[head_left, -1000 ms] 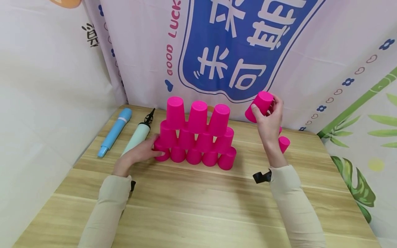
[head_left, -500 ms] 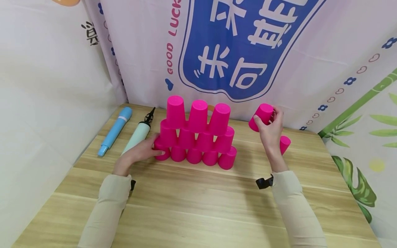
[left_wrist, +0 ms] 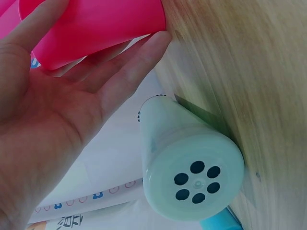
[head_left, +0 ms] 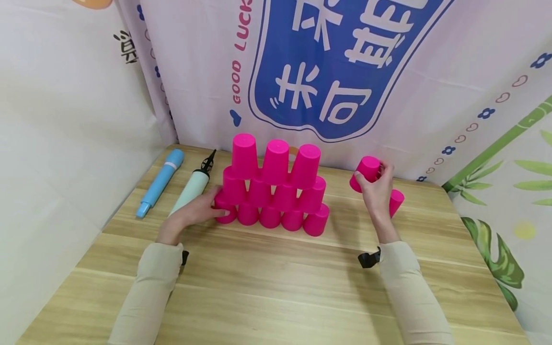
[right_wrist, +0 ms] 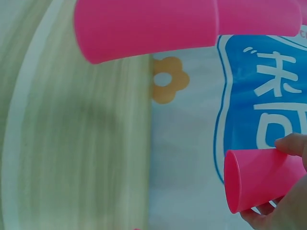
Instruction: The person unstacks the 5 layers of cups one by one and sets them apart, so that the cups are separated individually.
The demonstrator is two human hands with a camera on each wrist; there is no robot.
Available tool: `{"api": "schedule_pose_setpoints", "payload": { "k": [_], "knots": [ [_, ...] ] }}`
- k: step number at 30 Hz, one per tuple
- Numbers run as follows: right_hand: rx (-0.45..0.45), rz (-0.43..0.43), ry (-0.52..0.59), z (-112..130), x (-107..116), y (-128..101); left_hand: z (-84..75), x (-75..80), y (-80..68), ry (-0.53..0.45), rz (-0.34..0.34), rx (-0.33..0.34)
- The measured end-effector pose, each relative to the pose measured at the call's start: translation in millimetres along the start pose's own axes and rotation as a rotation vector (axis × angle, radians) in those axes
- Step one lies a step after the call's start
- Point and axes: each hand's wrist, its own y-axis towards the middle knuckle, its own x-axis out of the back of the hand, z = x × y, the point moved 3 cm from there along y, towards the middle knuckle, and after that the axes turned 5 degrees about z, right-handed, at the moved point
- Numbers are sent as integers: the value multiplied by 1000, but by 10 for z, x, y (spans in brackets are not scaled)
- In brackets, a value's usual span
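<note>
Pink cups stand upside down in a three-row stack in the head view, with three cups (head_left: 276, 165) in the top row and several in each lower row. My left hand (head_left: 191, 211) holds the leftmost bottom cup (head_left: 227, 219), thumb in front and fingers behind. That cup (left_wrist: 105, 33) also shows in the left wrist view. Right of the stack, my right hand (head_left: 377, 191) grips a separate pink cup (head_left: 364, 173), mouth down and slightly tilted, above the table. In the right wrist view this cup (right_wrist: 264, 175) sits between thumb and fingers.
Another pink cup (head_left: 396, 202) stands partly hidden behind my right wrist. A pale green hand pump (head_left: 189, 189) with a black nozzle lies left of the stack, and a blue pump (head_left: 160, 184) lies farther left. A printed cloth (head_left: 194, 96) hangs behind the wooden table (head_left: 267, 287).
My right hand has lowered its cup toward the table and moved it slightly to the right. My left hand and the stack have stayed in place.
</note>
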Motion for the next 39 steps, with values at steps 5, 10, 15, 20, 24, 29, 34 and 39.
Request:
{"api": "schedule_pose_setpoints", "payload": {
  "k": [5, 10, 15, 20, 24, 29, 34, 39],
  "knots": [
    [-29, -4, -26, -103, 4, 1, 7, -3, -2, -2, 3, -7],
    [-48, -3, -43, -205, 4, -4, -2, -7, -18, -9, 3, -2],
    [-88, -2, -66, -330, 14, -5, -15, -2, -29, -14, -5, -1],
    [-107, 5, -82, -427, 18, 2, -19, 4, -36, -11, -7, -2],
    [-115, 2, -95, -492, 18, 4, -7, 8, -31, -7, -5, -11],
    [-135, 11, -108, -577, 17, 6, 2, 7, -26, -9, 2, -15],
    [-154, 22, -119, -648, 9, -3, -13, 15, -33, -14, 4, -10],
    [-161, 30, -160, -723, 4, -6, -17, 11, -42, -12, 4, -14]
  ]
}}
